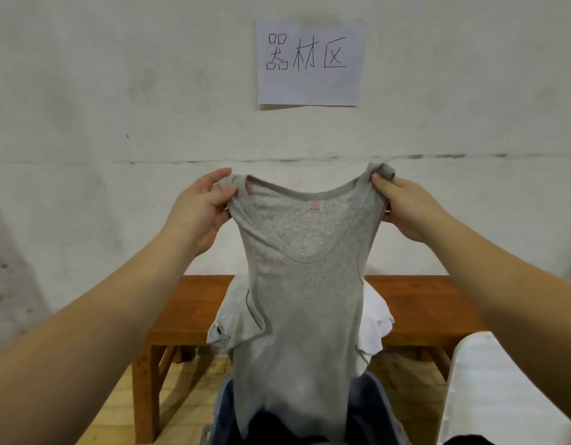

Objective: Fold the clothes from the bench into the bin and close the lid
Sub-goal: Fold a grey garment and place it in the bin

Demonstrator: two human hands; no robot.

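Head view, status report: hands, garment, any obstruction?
Left hand, right hand each pinch a strap. Grey tank top hangs upright, unfolded, over bench. Nothing blocking.

A grey tank top (297, 284) is being held up by its shoulder straps, one pinched in the left hand (200, 210), the other in the right hand (409, 207). It is being dangled over the wooden bench (431, 303), where a grey garment (232, 316) and a white garment (377, 322) are being left piled. A handwritten paper sign (309, 62) is being displayed on the wall.
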